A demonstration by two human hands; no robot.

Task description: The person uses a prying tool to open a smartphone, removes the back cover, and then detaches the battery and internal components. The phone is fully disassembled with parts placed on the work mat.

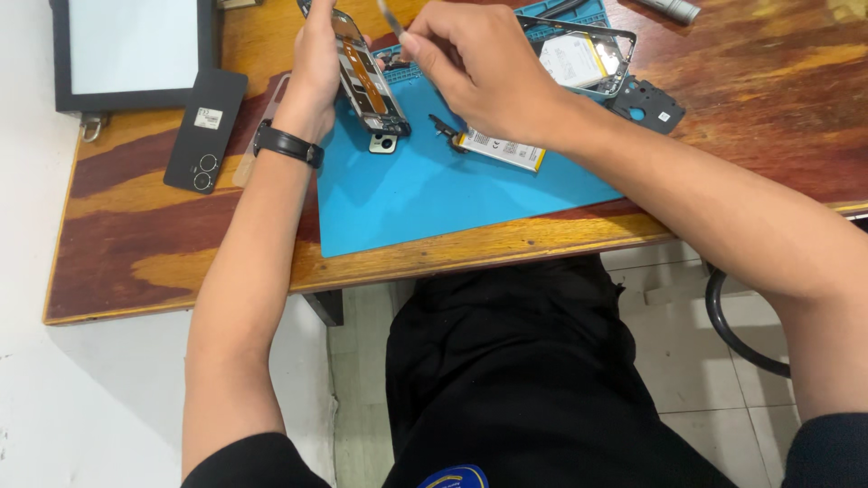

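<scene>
Presently, notes as observed:
Left hand: the left hand was closed around an opened phone frame, held tilted above the blue work mat; a black watch was worn at the wrist.
Right hand: the right hand was pinched shut on a thin metal tool, its tip seen just beside the frame's upper part.
Mat: a small camera module, a loose battery and a small black part were laid on it.
Further back: a second phone frame with battery was seen, a black plastic cover beside it.
Table left: a black back cover was laid on the wooden table, near a dark-framed screen.
</scene>
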